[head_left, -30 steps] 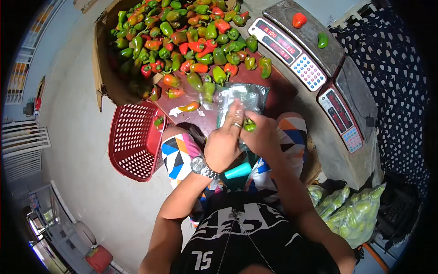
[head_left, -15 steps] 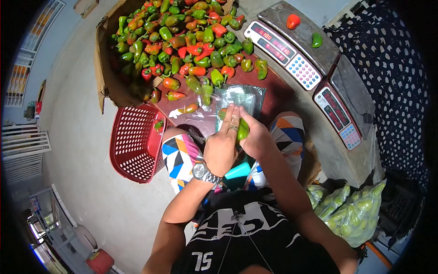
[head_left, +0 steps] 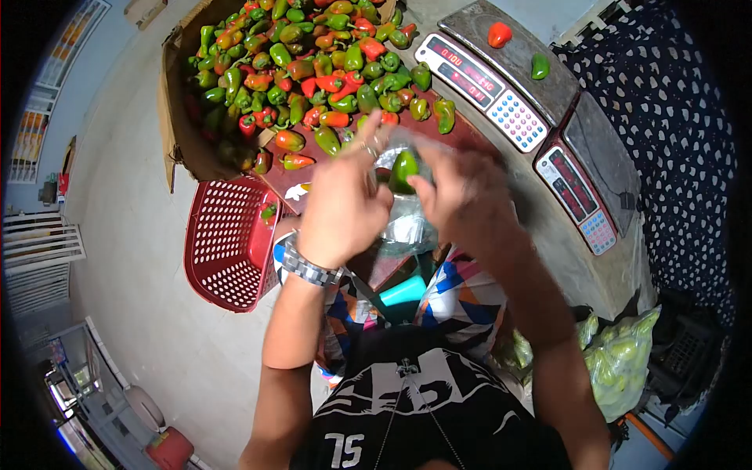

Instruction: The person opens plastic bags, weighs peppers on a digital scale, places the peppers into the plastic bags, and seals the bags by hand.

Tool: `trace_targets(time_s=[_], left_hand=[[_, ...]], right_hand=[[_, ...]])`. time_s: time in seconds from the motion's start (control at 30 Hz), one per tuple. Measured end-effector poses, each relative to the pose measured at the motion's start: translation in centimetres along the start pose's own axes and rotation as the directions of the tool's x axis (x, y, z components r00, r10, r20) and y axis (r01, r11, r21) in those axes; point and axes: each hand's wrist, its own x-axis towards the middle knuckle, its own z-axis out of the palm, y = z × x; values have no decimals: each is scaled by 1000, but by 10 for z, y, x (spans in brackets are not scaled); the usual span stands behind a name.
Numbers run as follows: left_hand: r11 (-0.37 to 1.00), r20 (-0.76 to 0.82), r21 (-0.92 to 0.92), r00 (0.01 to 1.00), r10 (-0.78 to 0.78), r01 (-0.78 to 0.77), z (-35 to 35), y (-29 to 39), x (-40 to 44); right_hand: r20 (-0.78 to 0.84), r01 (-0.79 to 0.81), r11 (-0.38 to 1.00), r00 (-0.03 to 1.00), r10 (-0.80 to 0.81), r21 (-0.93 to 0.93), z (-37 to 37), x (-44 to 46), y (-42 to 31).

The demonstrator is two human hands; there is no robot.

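Observation:
A clear plastic bag [head_left: 407, 225] with a green pepper [head_left: 404, 171] in or on it is between my hands, above my lap. My left hand [head_left: 345, 200], with a watch at the wrist, is at the bag's left side, its fingers pointing up and blurred. My right hand [head_left: 462, 184] is at the right, its thumb beside the green pepper; its other fingers are smeared by motion. Whether either hand grips the plastic I cannot make out. Beyond them, red and green peppers [head_left: 313, 70] lie heaped on the red table [head_left: 470, 139] and in a cardboard box [head_left: 174, 125].
A red perforated basket [head_left: 223, 254] stands on the floor at the left. Two scales, one nearer [head_left: 576, 192] and one farther [head_left: 482, 82], stand at the right; a red and a green pepper lie on the farther one. Bagged green produce [head_left: 623, 360] sits at lower right.
Both hands have come apart and risen from the bag, where they were pressed together. The bag has shifted toward my lap, and the green pepper now shows between the hands.

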Motion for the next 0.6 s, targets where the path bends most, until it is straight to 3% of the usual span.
trace_targets(time_s=[0.03,0.07,0.17,0.23,0.3,0.37,0.4,0.5,0.53,0.57,0.6], left_hand=[[998,9,-48,999,-46,46,-16,16,7],[999,-19,-32,1000,10,-11,-26,21,13],[999,37,-13,998,46,-46,-59,47,26],[989,70,11,987,144,-145,-65,48,39],[963,102,130,969,224,-236,-63,46,55],[939,119,228,965,236,-257,-64,49,55],[935,96,222,960,263,-278,-70,56,56],[921,128,270,959,254,-280,-74,54,62],[911,148,314,962,230,-266,-75,55,65],[905,189,380,974,129,-193,-81,61,67],[916,145,331,972,186,-225,-85,60,70]], right_hand=[[-80,92,987,991,-103,-128,-22,16,-2],[-36,196,949,977,-212,-248,-39,29,4],[20,290,689,928,-371,-665,-80,56,6],[23,313,699,920,-390,-643,-97,71,9],[24,372,887,925,-380,-272,-102,92,22],[-7,359,661,876,-483,-659,-64,92,35],[-7,343,613,869,-494,-712,-67,97,34],[-54,433,803,867,-495,-409,-85,109,36],[-15,481,805,855,-518,-348,-84,111,36],[-111,545,806,808,-579,-232,-81,118,42],[-206,620,775,748,-631,-123,-77,125,49]])
